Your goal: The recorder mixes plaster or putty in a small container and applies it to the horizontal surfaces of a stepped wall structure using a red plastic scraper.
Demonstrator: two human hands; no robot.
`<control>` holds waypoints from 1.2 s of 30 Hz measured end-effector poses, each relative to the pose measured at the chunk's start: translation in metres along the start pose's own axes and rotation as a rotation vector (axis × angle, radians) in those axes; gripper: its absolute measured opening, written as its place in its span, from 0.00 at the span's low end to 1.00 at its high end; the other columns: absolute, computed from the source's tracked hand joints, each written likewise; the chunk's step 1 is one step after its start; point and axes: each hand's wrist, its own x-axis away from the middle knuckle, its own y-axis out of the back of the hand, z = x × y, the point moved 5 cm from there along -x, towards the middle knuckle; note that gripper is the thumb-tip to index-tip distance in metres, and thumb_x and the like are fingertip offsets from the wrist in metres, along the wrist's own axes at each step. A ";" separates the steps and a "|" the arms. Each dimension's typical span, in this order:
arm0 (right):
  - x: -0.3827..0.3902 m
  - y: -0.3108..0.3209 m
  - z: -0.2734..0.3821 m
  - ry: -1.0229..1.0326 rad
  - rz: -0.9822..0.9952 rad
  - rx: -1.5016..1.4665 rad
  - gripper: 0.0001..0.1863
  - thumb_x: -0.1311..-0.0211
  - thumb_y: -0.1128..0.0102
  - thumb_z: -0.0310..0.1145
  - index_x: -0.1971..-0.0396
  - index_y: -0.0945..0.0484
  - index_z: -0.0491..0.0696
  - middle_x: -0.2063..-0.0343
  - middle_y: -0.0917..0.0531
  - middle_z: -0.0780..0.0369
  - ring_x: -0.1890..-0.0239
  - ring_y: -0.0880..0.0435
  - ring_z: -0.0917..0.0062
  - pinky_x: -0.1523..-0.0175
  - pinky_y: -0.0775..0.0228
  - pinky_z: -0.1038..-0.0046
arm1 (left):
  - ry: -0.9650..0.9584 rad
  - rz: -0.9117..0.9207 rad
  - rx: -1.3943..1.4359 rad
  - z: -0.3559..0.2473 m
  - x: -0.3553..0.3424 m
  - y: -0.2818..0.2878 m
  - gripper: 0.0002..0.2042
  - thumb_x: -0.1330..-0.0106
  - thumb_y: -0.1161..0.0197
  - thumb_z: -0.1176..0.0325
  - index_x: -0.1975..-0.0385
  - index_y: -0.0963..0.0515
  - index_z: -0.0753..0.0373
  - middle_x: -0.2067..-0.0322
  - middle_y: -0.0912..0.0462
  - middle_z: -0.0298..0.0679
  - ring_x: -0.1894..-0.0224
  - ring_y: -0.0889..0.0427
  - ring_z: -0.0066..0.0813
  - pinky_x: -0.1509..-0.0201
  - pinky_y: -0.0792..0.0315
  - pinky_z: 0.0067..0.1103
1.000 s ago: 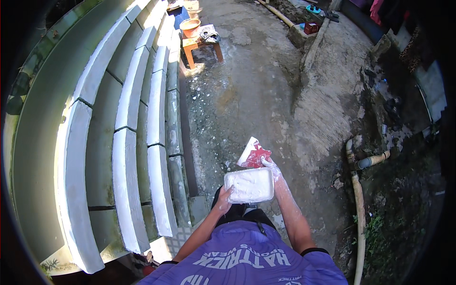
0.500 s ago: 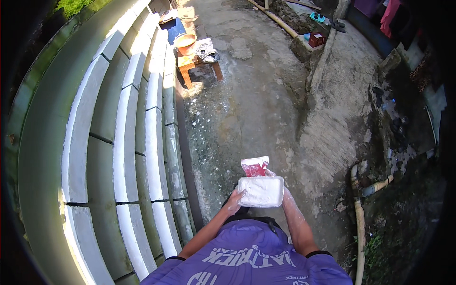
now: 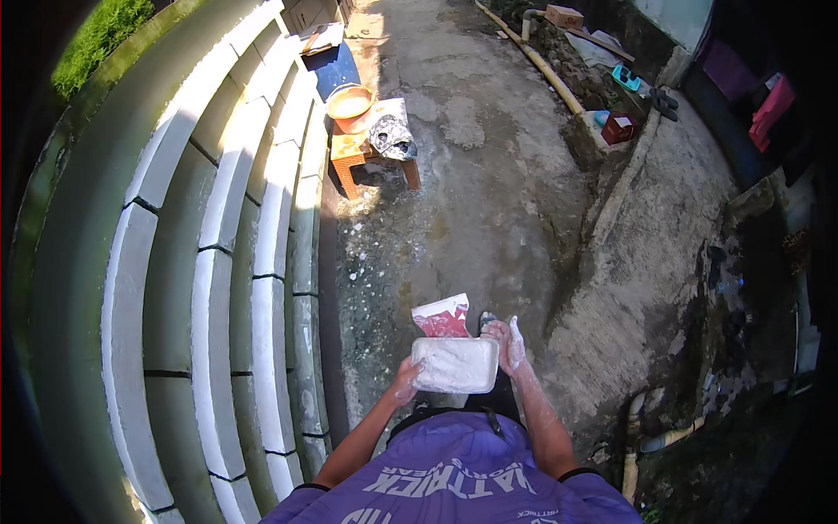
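Near the lower middle, a shallow white tray (image 3: 482, 367) holds a white, chalky substance with a rough surface. My left hand (image 3: 405, 381) grips its left edge, thumb over the rim and fingers mostly hidden underneath. Beyond the tray's far edge sticks out a crumpled red and white packet (image 3: 443, 320); what supports it is hidden. Just off the tray's upper right corner is my right hand (image 3: 508, 342), smeared white, with the thumb held apart from the fingers. I see nothing in it.
Long grey-white ledges (image 3: 211, 349) rise in steps on the left. Farther ahead, an orange bucket (image 3: 351, 106) and a spotted grey-white object (image 3: 393, 138) rest on an orange stool (image 3: 347, 166), near a blue drum (image 3: 335, 68). Pale pipes (image 3: 630, 441) lie at lower right.
My right hand has come away from the tray's right side, its thumb now raised. The tray and packet have shifted left in view, still with my left hand. The whole view has shifted.
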 end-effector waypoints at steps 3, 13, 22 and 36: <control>-0.080 0.054 0.044 -0.105 -0.156 0.143 0.31 0.38 0.58 0.62 0.60 0.27 0.46 0.66 0.20 0.59 0.64 0.21 0.71 0.57 0.30 0.68 | -0.095 -0.169 0.060 -0.030 -0.057 0.002 0.19 0.35 0.45 0.65 0.48 0.34 0.68 0.55 0.22 0.42 0.54 0.21 0.31 0.49 0.26 0.28; -0.274 0.187 0.165 -0.180 0.039 1.245 0.12 0.42 0.40 0.40 0.75 0.29 0.49 0.82 0.25 0.65 0.83 0.26 0.78 0.79 0.36 0.75 | -0.431 -0.581 0.353 -0.098 -0.159 0.003 0.18 0.35 0.46 0.64 0.49 0.31 0.68 0.57 0.21 0.40 0.55 0.20 0.31 0.47 0.27 0.28; -0.327 0.089 0.226 -0.140 0.523 2.581 0.15 0.50 0.43 0.38 0.61 0.28 0.51 0.61 0.26 0.55 0.54 0.24 0.59 0.55 0.30 0.57 | -0.587 -0.748 0.410 -0.146 -0.235 0.074 0.20 0.36 0.45 0.64 0.46 0.33 0.66 0.53 0.24 0.40 0.51 0.23 0.33 0.47 0.28 0.30; -0.835 -0.260 0.113 0.933 1.265 2.287 0.15 0.49 0.49 0.26 0.58 0.28 0.48 0.36 0.45 0.53 0.48 0.31 0.63 0.45 0.37 0.63 | -0.568 -1.260 0.528 -0.126 -0.362 0.088 0.18 0.32 0.53 0.65 0.47 0.33 0.70 0.48 0.30 0.47 0.48 0.28 0.38 0.44 0.32 0.32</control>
